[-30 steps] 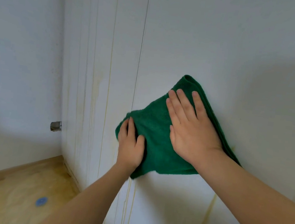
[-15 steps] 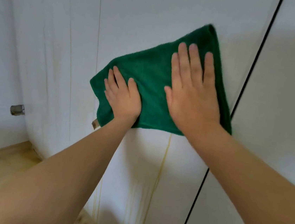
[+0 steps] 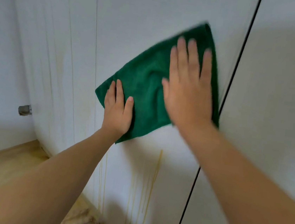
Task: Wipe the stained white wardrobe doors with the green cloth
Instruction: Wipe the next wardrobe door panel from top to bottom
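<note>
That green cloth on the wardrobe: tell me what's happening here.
A person is wiping a white wardrobe door with a green cloth. Both hands lie flat on it with straight fingers: the left hand on its lower left corner, the right hand over its right half, which is blurred with motion. Yellowish drip stains run down the door below the cloth, not yet wiped. The cloth's right edge sits close to the dark gap between this door and the next.
</note>
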`<state>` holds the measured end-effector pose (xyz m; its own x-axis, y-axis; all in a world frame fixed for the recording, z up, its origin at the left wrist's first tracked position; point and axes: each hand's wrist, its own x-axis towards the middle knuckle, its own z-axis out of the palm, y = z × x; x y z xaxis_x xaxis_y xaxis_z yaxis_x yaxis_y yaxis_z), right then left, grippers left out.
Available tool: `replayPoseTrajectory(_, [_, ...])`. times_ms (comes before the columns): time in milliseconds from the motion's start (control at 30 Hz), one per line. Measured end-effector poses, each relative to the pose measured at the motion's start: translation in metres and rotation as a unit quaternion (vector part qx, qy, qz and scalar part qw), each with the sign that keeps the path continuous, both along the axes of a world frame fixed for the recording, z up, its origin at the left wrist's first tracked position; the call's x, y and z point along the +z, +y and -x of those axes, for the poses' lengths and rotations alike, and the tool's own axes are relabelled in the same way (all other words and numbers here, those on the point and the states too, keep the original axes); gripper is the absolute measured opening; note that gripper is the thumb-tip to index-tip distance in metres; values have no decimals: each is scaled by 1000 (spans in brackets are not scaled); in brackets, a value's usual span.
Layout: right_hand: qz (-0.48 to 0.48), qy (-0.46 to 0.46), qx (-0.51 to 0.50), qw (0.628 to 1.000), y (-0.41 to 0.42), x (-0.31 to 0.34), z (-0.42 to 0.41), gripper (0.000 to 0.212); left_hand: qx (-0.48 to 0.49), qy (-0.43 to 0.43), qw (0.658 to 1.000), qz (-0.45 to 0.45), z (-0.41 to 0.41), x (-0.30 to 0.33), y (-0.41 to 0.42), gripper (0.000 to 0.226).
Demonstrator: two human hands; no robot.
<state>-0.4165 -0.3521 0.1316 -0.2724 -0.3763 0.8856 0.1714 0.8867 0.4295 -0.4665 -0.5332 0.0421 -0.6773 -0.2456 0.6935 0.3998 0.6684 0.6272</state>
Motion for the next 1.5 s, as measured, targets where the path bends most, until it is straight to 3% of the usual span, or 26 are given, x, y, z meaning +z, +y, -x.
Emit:
replayPoseTrajectory(100, [-95, -113, 2, 989, 1, -125, -15, 77, -16, -7, 999, 44, -6, -19, -2, 64])
replayPoseTrajectory(167, [-132, -149, 12, 980, 9, -148, -15, 80, -45, -1, 991, 129, -6, -36, -14, 68])
replayPoseTrajectory(267, [-136, -115, 22, 984, -1, -106, -4, 70, -91, -6, 989, 113, 0, -27, -30, 63])
replayPoseTrajectory(367, [-66, -12, 58, 996, -12, -15, 14, 63, -88, 15, 991, 103, 1, -16, -34, 56])
replayPoseTrajectory(467, [3, 38, 1, 999, -23, 26, 17, 63, -65, -9, 998, -17, 7, -21, -36, 59])
replayPoseTrajectory(567, [-16, -14, -19, 1000, -40, -55, 21, 72, -78, -9, 995, -67, 13, -46, -30, 59])
replayPoseTrajectory(633, [-114, -102, -20, 988, -37, -147, 10, 84, -94, -22, 992, -77, 12, -80, -34, 61])
replayPoseTrajectory(700, [-174, -174, -17, 969, -26, -195, -4, 85, -97, -52, 993, -47, 9, -114, -41, 64])
replayPoseTrajectory(800, [-218, -181, -8, 959, -33, -167, 4, 73, -100, -58, 993, -21, 12, -121, -57, 71])
replayPoseTrajectory(933, [-112, -73, 43, 990, -59, -53, 33, 66, -54, -20, 989, -134, 30, -77, -64, 58])
replayPoseTrajectory(1000, [-87, -45, 17, 995, -67, -29, 36, 66, -26, 16, 986, -163, 43, -66, -52, 57])
replayPoseTrajectory(1133, [-113, -39, -7, 993, -69, -57, 39, 66, 93, 17, 975, -202, 62, -95, -18, 61])
replayPoseTrajectory(1333, [-188, -93, 20, 978, -85, -89, 46, 68, 58, -91, 932, -347, 19, -168, 1, 68])
replayPoseTrajectory(1433, [-189, -96, -1, 977, -85, -92, 46, 67, 81, -131, 926, -344, 38, -130, -12, 59])
replayPoseTrajectory(1500, [-187, -88, -2, 978, -87, -91, 46, 65, 92, -96, 952, -276, 61, -80, -31, 60])
